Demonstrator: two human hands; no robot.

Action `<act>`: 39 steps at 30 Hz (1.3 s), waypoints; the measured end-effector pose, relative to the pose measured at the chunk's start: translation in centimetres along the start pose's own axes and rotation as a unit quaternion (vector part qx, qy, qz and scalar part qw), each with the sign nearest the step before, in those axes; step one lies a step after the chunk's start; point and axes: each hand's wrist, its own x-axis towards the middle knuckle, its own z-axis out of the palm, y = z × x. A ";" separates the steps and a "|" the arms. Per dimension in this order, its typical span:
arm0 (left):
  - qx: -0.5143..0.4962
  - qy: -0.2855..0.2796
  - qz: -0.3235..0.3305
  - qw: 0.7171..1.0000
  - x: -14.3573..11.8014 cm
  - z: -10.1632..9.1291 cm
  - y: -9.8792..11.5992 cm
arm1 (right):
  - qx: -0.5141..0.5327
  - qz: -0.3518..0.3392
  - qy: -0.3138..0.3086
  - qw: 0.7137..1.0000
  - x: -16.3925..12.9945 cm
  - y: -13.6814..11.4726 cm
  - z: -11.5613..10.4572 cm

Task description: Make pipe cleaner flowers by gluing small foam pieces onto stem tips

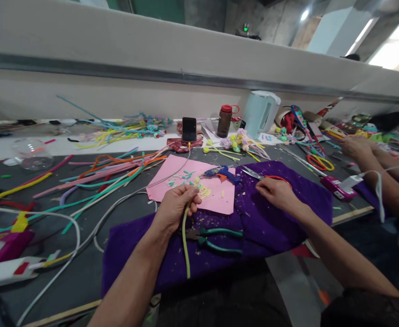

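My left hand (177,204) is closed around one end of a yellow-green pipe cleaner (185,247) that hangs down over the purple cloth (281,227). My right hand (277,193) rests on the cloth, fingers on the orange handles of a pair of scissors (265,176) lying there. Between the hands lies a pink paper sheet (216,200) strewn with small cut scraps, and a blue glue gun (221,172) sits on its far edge. Green-handled pliers (216,238) lie on the cloth just below my left hand.
Many coloured pipe cleaners (107,175) spread over the dark table at left. A phone (189,129), a brown bottle (224,121), a white kettle (260,113) and pipe-cleaner flowers (236,141) stand at the back. Another person's hands (359,147) work at right.
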 end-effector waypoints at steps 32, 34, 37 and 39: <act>0.000 0.013 -0.001 1.000 0.0 0.0 0.1 | 0.250 -0.016 -0.002 0.968 0.9 -3.7 1.1; -0.001 0.017 -0.004 1.000 0.0 0.0 0.2 | 0.244 -0.033 -0.014 0.969 1.0 -4.7 0.8; -0.005 0.014 0.000 1.000 0.0 -0.1 0.3 | 0.227 -0.074 -0.024 0.971 1.5 -6.8 0.2; -0.007 0.016 0.002 1.000 0.0 -0.2 0.3 | 0.220 -0.107 -0.027 0.969 2.0 -8.3 0.1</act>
